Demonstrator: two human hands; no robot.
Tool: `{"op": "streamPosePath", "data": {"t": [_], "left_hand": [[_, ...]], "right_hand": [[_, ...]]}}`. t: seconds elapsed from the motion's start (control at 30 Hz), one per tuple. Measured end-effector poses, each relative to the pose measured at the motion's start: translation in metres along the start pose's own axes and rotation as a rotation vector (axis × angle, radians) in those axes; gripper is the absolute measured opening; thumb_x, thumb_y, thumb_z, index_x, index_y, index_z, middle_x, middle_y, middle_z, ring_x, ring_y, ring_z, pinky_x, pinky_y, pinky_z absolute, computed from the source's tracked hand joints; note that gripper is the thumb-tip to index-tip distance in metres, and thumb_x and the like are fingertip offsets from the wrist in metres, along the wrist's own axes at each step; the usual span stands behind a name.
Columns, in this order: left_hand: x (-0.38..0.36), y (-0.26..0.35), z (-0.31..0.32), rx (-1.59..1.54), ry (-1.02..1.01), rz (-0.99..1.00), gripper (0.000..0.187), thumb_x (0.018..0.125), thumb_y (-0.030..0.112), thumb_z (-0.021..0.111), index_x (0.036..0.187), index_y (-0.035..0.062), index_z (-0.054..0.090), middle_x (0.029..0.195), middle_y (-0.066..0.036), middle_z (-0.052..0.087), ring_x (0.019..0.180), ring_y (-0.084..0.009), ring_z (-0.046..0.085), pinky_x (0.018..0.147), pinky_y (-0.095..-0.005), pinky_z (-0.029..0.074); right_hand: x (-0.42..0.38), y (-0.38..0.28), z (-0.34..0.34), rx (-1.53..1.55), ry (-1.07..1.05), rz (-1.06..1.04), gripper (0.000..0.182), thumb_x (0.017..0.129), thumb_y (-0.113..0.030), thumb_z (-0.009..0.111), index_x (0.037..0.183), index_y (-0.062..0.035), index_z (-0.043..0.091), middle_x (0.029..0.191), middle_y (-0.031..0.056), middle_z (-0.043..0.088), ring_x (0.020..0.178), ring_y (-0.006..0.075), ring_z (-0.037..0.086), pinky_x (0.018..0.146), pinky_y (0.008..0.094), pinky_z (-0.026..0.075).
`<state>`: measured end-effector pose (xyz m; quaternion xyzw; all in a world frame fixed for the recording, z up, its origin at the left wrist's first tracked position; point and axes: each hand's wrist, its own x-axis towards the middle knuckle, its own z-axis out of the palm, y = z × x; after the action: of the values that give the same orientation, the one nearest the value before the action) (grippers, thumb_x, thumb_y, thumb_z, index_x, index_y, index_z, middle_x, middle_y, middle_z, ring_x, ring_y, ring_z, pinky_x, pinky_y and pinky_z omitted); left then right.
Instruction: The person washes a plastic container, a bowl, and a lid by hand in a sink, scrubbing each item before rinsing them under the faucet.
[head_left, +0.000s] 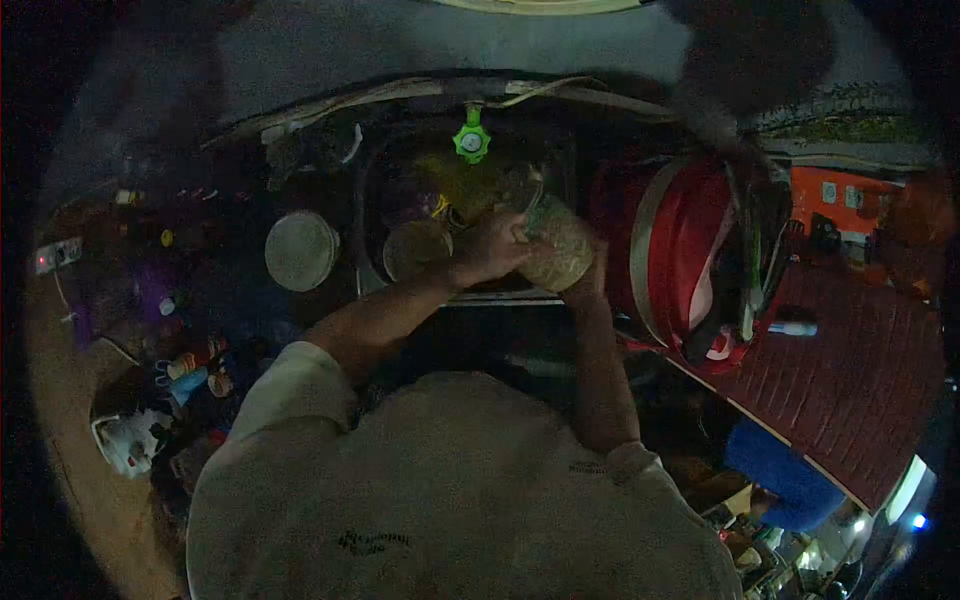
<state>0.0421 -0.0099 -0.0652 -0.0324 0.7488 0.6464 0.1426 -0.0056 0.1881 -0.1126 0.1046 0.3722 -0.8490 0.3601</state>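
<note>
Over the dark sink basin (365, 235) I hold a round, pale, mottled dish-like piece (558, 258); the dim light hides its exact kind. My right hand (592, 272) grips its right edge, fingers mostly hidden behind it. My left hand (500, 247) reaches across to its left side with bent fingers. Something greenish shows by those fingertips, too blurred to name. Below my left forearm, a round pan-like vessel (415, 250) lies in the basin. A bright green tap knob (471, 143) sits at the basin's back.
A round pale lid or plate (302, 251) lies left of the sink. A large red bag-like item with a light band (672, 255) stands close on the right. Beyond it is a dark red ridged tabletop (850, 380). A white container (130, 440) is at lower left.
</note>
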Motion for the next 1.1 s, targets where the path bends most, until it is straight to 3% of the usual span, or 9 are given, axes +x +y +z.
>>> {"op": "streamPosePath", "data": {"t": [0.13, 0.23, 0.3, 0.4, 0.53, 0.67, 0.83, 0.97, 1.1], "left_hand": [[0.003, -0.064, 0.017, 0.355, -0.074, 0.688, 0.053, 0.085, 0.038, 0.065, 0.122, 0.0019, 0.054, 0.123, -0.017, 0.053, 0.113, -0.0280, 0.053, 0.093, -0.0445, 0.047], [-0.005, -0.040, 0.021, -0.400, -0.240, 0.226, 0.045, 0.088, 0.037, 0.061, 0.122, 0.0083, 0.055, 0.124, -0.013, 0.053, 0.117, -0.0305, 0.049, 0.101, -0.0477, 0.040], [-0.026, 0.035, 0.021, 0.710, 0.021, 0.570, 0.028, 0.088, 0.024, 0.061, 0.105, 0.0029, 0.060, 0.100, -0.013, 0.062, 0.097, -0.0253, 0.061, 0.085, -0.0400, 0.052], [-0.042, 0.013, 0.021, 0.754, -0.419, 0.581, 0.033, 0.090, 0.022, 0.058, 0.120, 0.0098, 0.057, 0.116, -0.014, 0.057, 0.110, -0.0323, 0.054, 0.100, -0.0473, 0.041], [-0.058, -0.001, -0.022, 0.791, -0.420, 0.701, 0.031, 0.089, 0.020, 0.059, 0.117, 0.0080, 0.059, 0.111, -0.014, 0.059, 0.105, -0.0315, 0.057, 0.095, -0.0443, 0.046], [-0.098, 0.024, -0.065, 0.550, -0.183, 0.119, 0.030, 0.088, 0.017, 0.060, 0.115, 0.0047, 0.059, 0.113, -0.014, 0.060, 0.104, -0.0304, 0.059, 0.092, -0.0406, 0.048], [-0.166, 0.003, -0.139, 0.689, 0.668, -0.446, 0.031, 0.088, 0.016, 0.056, 0.114, 0.0009, 0.058, 0.102, -0.016, 0.064, 0.088, -0.0255, 0.064, 0.079, -0.0367, 0.053], [-0.193, -0.038, -0.185, 1.293, 0.419, -0.645, 0.034, 0.088, 0.021, 0.055, 0.114, 0.0002, 0.060, 0.111, -0.020, 0.061, 0.104, -0.0332, 0.059, 0.086, -0.0433, 0.050], [-0.182, -0.114, -0.203, 1.424, 0.445, -0.423, 0.035, 0.085, 0.023, 0.058, 0.110, 0.0001, 0.062, 0.109, -0.021, 0.062, 0.104, -0.0340, 0.059, 0.089, -0.0438, 0.048]], "right_hand": [[0.006, -0.001, -0.023, 0.031, -0.231, 0.025, 0.065, 0.091, -0.047, 0.049, 0.140, -0.0074, 0.033, 0.140, 0.0144, 0.039, 0.126, 0.0288, 0.042, 0.105, 0.0464, 0.038], [0.007, 0.011, -0.030, 0.294, -0.363, -0.031, 0.066, 0.089, -0.047, 0.053, 0.138, -0.0067, 0.036, 0.139, 0.0154, 0.040, 0.125, 0.0297, 0.043, 0.104, 0.0483, 0.038], [0.012, 0.022, -0.057, 0.212, -0.462, -0.145, 0.072, 0.085, -0.053, 0.056, 0.138, -0.0081, 0.039, 0.138, 0.0160, 0.041, 0.124, 0.0318, 0.044, 0.102, 0.0515, 0.040], [0.002, 0.017, -0.045, 0.188, -0.438, -0.144, 0.070, 0.085, -0.053, 0.055, 0.137, -0.0080, 0.039, 0.138, 0.0159, 0.042, 0.123, 0.0315, 0.044, 0.102, 0.0510, 0.040], [0.001, 0.014, -0.036, 0.138, -0.370, -0.084, 0.068, 0.086, -0.052, 0.053, 0.137, -0.0078, 0.039, 0.137, 0.0155, 0.043, 0.123, 0.0309, 0.045, 0.101, 0.0500, 0.041], [0.005, 0.024, -0.022, 0.095, -0.316, -0.010, 0.066, 0.087, -0.052, 0.051, 0.136, -0.0077, 0.040, 0.136, 0.0152, 0.043, 0.122, 0.0303, 0.046, 0.100, 0.0491, 0.041], [0.004, 0.035, -0.008, 0.081, -0.296, 0.048, 0.064, 0.089, -0.051, 0.048, 0.135, -0.0075, 0.041, 0.135, 0.0148, 0.044, 0.120, 0.0295, 0.047, 0.099, 0.0479, 0.042], [0.003, 0.042, -0.001, 0.092, -0.295, 0.086, 0.062, 0.090, -0.051, 0.046, 0.134, -0.0073, 0.041, 0.134, 0.0145, 0.045, 0.119, 0.0289, 0.047, 0.099, 0.0470, 0.043], [-0.001, 0.058, 0.003, 0.104, -0.287, 0.127, 0.060, 0.091, -0.050, 0.044, 0.134, -0.0072, 0.042, 0.133, 0.0142, 0.046, 0.118, 0.0283, 0.048, 0.098, 0.0460, 0.043]]}}
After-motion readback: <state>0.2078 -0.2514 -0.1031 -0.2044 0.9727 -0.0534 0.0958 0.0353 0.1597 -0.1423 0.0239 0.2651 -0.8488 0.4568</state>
